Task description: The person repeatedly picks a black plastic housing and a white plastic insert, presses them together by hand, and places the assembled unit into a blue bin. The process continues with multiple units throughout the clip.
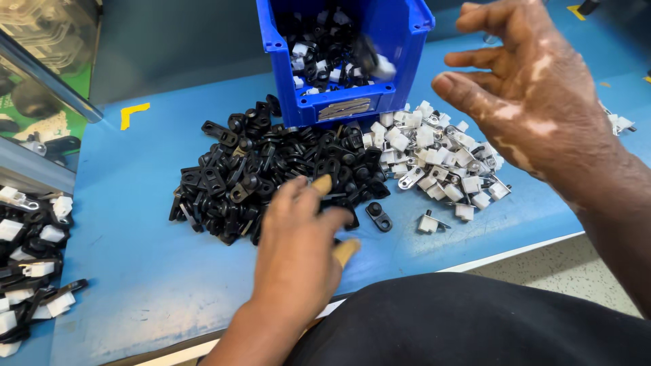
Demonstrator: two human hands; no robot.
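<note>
On the front wall of the blue plastic storage bin (400, 27) ahead of me sits a small rectangular grey label (344, 108), set low and centred. I see no other labels, signs or screens.

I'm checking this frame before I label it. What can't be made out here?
- Left hand, head view: its palm side faces down, so whether it holds a part from the black pile is hidden.
- Blue bin: top cut by the frame edge; a part inside is motion-blurred.
- Assembled parts at left: cut off by the edge.
- Right hand: open, empty.
</note>
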